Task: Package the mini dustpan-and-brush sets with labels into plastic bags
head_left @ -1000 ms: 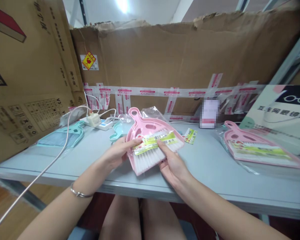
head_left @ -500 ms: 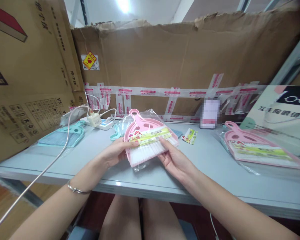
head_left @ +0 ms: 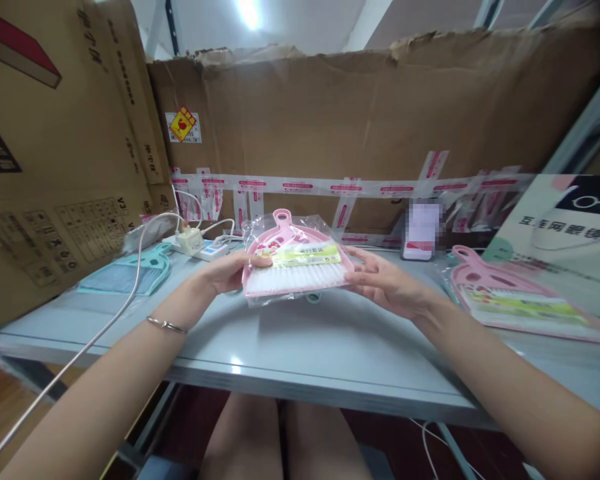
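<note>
A pink dustpan and brush set (head_left: 300, 257) in a clear plastic bag is held up over the table, its handle away from me and white bristles toward me. A yellow-green printed label lies across it. My left hand (head_left: 230, 270) grips its left edge, thumb on top and fingers mostly hidden beneath. At the right edge, my right hand (head_left: 383, 277) holds the set with bent fingers at the corner. A small light-blue loop (head_left: 314, 298), part of something mostly hidden, shows below the set.
A light-blue dustpan and brush (head_left: 125, 272) lies at left near a power strip (head_left: 207, 248) and a white cable. To the right are another bagged pink set (head_left: 520, 297), a phone (head_left: 423, 230) and a printed white box (head_left: 555, 240). Large cardboard (head_left: 300, 120) walls the back of the table (head_left: 330, 353).
The pink set has tipped and turned squarer to me, its near edge moving away from me. My right hand has shifted from the front edge to the right corner.
</note>
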Demonstrator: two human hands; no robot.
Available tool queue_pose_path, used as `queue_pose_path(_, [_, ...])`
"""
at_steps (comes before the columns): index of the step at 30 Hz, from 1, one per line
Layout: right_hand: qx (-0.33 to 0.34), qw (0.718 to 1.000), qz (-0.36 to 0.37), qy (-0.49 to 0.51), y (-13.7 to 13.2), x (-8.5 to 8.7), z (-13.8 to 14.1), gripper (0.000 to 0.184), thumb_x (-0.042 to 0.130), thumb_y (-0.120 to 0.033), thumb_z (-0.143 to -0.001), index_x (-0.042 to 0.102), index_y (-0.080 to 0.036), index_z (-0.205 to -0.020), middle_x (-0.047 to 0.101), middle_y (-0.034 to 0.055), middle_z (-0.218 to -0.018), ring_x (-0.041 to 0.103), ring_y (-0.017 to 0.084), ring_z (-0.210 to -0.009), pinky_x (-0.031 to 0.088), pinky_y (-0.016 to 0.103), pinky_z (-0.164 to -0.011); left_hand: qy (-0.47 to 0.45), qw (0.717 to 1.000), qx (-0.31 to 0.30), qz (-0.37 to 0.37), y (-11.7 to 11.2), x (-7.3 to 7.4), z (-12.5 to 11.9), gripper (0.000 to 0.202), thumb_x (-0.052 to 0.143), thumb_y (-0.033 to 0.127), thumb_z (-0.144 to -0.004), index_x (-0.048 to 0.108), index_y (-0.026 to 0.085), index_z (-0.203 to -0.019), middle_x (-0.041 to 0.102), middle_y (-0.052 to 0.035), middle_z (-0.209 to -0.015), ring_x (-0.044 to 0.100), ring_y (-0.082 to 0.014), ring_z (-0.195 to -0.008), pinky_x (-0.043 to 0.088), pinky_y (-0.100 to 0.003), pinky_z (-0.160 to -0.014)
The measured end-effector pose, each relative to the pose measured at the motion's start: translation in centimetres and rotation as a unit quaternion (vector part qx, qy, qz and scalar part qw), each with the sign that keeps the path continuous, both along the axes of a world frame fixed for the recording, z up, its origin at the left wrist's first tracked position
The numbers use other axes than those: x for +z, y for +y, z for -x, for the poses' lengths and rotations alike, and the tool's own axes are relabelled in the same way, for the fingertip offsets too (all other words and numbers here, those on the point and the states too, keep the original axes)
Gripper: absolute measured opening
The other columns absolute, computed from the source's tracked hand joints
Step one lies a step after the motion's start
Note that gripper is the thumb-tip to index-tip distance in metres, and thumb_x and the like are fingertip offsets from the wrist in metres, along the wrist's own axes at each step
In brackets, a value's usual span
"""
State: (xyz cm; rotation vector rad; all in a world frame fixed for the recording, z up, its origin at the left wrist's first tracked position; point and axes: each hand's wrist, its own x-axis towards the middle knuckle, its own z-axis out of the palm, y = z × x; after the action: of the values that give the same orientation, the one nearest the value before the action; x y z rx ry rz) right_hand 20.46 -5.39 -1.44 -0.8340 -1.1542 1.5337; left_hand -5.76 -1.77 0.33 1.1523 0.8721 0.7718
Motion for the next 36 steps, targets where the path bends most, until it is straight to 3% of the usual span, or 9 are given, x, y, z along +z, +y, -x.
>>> queue_pose_path(3, [0.01, 1.0, 0.022, 0.006, 0.3, -1.1, 0.4, 0.057, 0.075, -0.004, -0.058, 0.061, -0.013, -0.113, 0.073, 0.0053, -0.089, 0.067, 0.011, -0.069, 0.056, 0.02, -0.063, 0.017, 1.0, -0.01, -0.011, 0.6, -1.0, 0.4, 0.026, 0.071, 0.016, -0.067, 0.068, 0.009, -0.092, 0.072, -0.0137, -0.09, 0.068, -0.019, -0.079, 0.054, -0.026, -0.069])
queue_pose_path(8, [-0.06, 0.993, 0.09, 0.038, 0.7, -2.9, 0.9, 0.023, 0.069, -0.004, -0.068, 0.069, -0.005, -0.092, 0.073, 0.0081, -0.08, 0.066, 0.009, -0.061, 0.056, 0.013, -0.058, -0.015, 0.999, -0.014, -0.029, 0.1, -1.8, 0.7, 0.032, 0.069, 0.029, -0.073, 0.067, 0.012, -0.1, 0.07, -0.0143, -0.098, 0.067, -0.0204, -0.088, 0.054, -0.028, -0.074])
queue_pose_path(13, [-0.146, 0.985, 0.089, 0.028, 0.9, -3.6, 1.3, 0.003, 0.067, -0.008, -0.073, 0.069, -0.005, -0.073, 0.072, 0.009, -0.071, 0.066, 0.009, -0.056, 0.056, 0.012, -0.057, -0.037, 0.993, -0.049, -0.097, -1.7, -1.9, 0.2, 0.077, 0.075, 0.016, -0.064, 0.043, 0.019, -0.134, 0.064, -0.0136, -0.115, 0.063, -0.0214, -0.101, 0.05, -0.031, -0.086])
queue_pose_path(16, [-0.164, 0.983, 0.076, 0.026, 0.8, -3.6, 1.3, 0.008, 0.072, -0.014, -0.071, 0.069, -0.006, -0.072, 0.071, 0.009, -0.066, 0.065, 0.01, -0.054, 0.056, 0.014, -0.054, -0.012, 0.992, 0.015, -0.125, -2.6, -2.3, -0.1, 0.106, 0.076, 0.007, -0.06, 0.017, 0.024, -0.146, 0.066, -0.0115, -0.112, 0.064, -0.0201, -0.098, 0.049, -0.031, -0.085])
queue_pose_path(19, [-0.146, 0.987, 0.056, 0.031, 0.5, -3.6, 1.5, 0.013, 0.076, -0.016, -0.067, 0.069, -0.009, -0.075, 0.072, 0.0079, -0.07, 0.067, 0.011, -0.057, 0.057, 0.016, -0.057, 0.017, 0.985, 0.118, -0.123, -3.2, -2.7, -0.3, 0.117, 0.077, 0.007, -0.06, 0.0, 0.019, -0.148, 0.071, -0.0069, -0.091, 0.067, -0.0165, -0.08, 0.05, -0.028, -0.077])
queue_pose_path(24, [-0.09, 0.995, 0.014, 0.034, -0.1, -3.5, 1.8, 0.022, 0.078, -0.018, -0.064, 0.069, -0.009, -0.082, 0.073, 0.0071, -0.081, 0.068, 0.011, -0.07, 0.055, 0.016, -0.068, 0.02, 0.963, 0.228, -0.142, -3.7, -2.8, -0.6, 0.095, 0.074, 0.015, -0.067, 0.018, 0.009, -0.144, 0.065, 0.0013, -0.06, 0.063, -0.0127, -0.057, 0.049, -0.023, -0.062])
queue_pose_path(28, [-0.091, 0.995, 0.013, 0.04, -0.2, -3.6, 2.1, 0.03, 0.078, -0.021, -0.063, 0.067, -0.01, -0.089, 0.073, 0.0076, -0.084, 0.068, 0.012, -0.076, 0.054, 0.019, -0.072, -0.003, 0.957, 0.219, -0.192, -3.8, -2.8, -0.8, 0.069, 0.074, 0.024, -0.067, 0.044, 0.01, -0.128, 0.065, 0.0018, -0.063, 0.06, -0.0112, -0.058, 0.051, -0.024, -0.063])
queue_pose_path(33, [-0.129, 0.989, -0.035, 0.057, -0.8, -3.4, 2.2, 0.078, 0.079, -0.013, -0.059, 0.046, -0.027, -0.128, 0.073, -0.0005, -0.088, 0.068, 0.012, -0.079, 0.054, 0.029, -0.08, -0.015, 0.95, 0.229, -0.21, -3.5, -3.5, -0.5, 0.061, 0.077, 0.029, -0.063, 0.054, 0.013, -0.117, 0.067, 0.0008, -0.067, 0.061, -0.0105, -0.059, 0.049, -0.022, -0.061])
queue_pose_path(36, [-0.063, 0.992, -0.091, 0.058, -1.1, -3.1, 1.8, 0.068, 0.071, -0.006, -0.062, 0.052, -0.029, -0.123, 0.067, 0.001, -0.111, 0.063, 0.014, -0.101, 0.049, 0.033, -0.091, -0.031, 0.95, 0.248, -0.187, -3.3, -3.7, -0.1, 0.062, 0.078, 0.027, -0.062, 0.054, 0.012, -0.117, 0.066, 0.001, -0.065, 0.06, -0.0097, -0.057, 0.048, -0.02, -0.059])
